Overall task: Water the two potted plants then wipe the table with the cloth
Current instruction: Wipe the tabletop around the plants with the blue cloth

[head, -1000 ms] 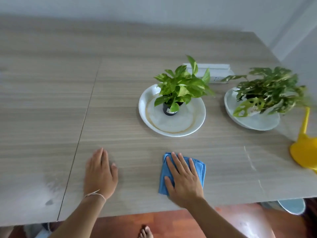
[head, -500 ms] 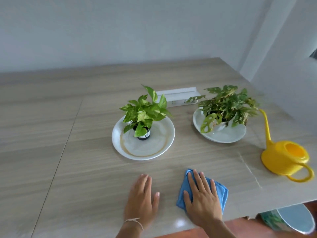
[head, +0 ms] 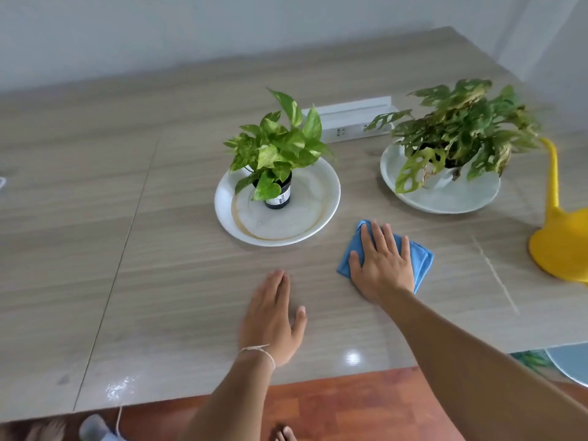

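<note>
My right hand (head: 383, 264) lies flat on a folded blue cloth (head: 421, 257), pressing it onto the wooden table (head: 95, 202) between the two plates. My left hand (head: 272, 319) rests palm down on the bare table, left of the cloth, fingers together, holding nothing. A bright green plant in a black pot (head: 278, 148) stands on a white plate (head: 324, 192) ahead. A darker, holey-leaved plant (head: 461, 122) sits on a second white plate (head: 451, 198) to the right. A yellow watering can (head: 560, 243) stands at the right edge.
A white power strip (head: 350, 122) lies behind the plants. The table's front edge runs just below my left wrist, with red-brown floor (head: 350, 405) beneath. A seam in the tabletop (head: 127, 224) runs front to back on the left. A pale wall rises behind the table.
My right hand has slid the blue cloth forward, away from the front edge and towards the gap between the plates. My left hand stays flat on the table. The camera view has shifted.
</note>
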`<control>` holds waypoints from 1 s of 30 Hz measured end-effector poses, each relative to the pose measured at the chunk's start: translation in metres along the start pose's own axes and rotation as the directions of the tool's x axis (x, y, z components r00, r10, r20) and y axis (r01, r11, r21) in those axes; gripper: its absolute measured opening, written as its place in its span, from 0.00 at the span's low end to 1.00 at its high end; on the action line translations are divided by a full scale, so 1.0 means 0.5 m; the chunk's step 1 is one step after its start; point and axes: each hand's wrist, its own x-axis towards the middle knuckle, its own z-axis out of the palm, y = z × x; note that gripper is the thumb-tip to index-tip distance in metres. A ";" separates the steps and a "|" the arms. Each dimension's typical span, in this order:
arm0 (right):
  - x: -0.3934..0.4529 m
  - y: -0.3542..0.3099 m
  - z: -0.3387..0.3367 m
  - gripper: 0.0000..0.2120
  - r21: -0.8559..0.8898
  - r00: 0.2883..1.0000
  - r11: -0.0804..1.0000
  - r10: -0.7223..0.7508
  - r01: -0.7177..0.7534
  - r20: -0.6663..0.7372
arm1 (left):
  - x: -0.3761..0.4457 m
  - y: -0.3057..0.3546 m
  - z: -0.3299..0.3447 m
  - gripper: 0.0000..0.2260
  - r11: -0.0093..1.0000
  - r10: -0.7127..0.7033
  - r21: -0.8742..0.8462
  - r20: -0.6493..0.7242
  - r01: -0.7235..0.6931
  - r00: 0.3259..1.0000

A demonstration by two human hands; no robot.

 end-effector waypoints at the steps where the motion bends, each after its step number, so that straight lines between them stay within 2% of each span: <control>1: 0.022 -0.002 -0.002 0.34 0.000 1.000 1.000 -0.003 0.003 -0.001 | 0.000 -0.001 0.001 0.32 1.000 0.000 -0.007 -0.001 0.000 1.000; 9: 0.167 -0.022 -0.013 0.34 -0.019 1.000 1.000 -0.017 0.017 0.009 | -0.001 -0.002 0.004 0.30 0.999 0.011 -0.049 -0.068 -0.014 0.998; 16: 0.181 -0.024 -0.011 0.34 -0.041 0.998 0.998 -0.058 0.057 -0.010 | 0.003 -0.004 0.005 0.29 0.997 0.016 -0.067 -0.081 -0.022 0.997; 19: 0.154 -0.030 -0.005 0.34 -0.002 0.998 0.999 -0.049 0.049 -0.049 | 0.004 -0.005 0.006 0.30 0.997 0.013 -0.071 -0.071 -0.018 0.997; 22: 0.099 -0.040 0.005 0.34 0.035 0.999 0.998 -0.044 0.044 -0.026 | 0.005 -0.005 0.009 0.31 0.997 0.008 -0.074 -0.063 -0.013 0.998; 26: -0.012 -0.058 0.015 0.34 0.057 0.996 0.994 -0.090 0.091 -0.020 | 0.005 -0.003 0.009 0.32 0.998 0.011 -0.059 -0.047 -0.014 0.999; 30: -0.158 -0.083 0.029 0.33 0.062 0.988 0.987 -0.148 0.151 -0.043 | 0.003 0.000 0.000 0.29 0.993 0.025 -0.117 -0.053 -0.031 0.998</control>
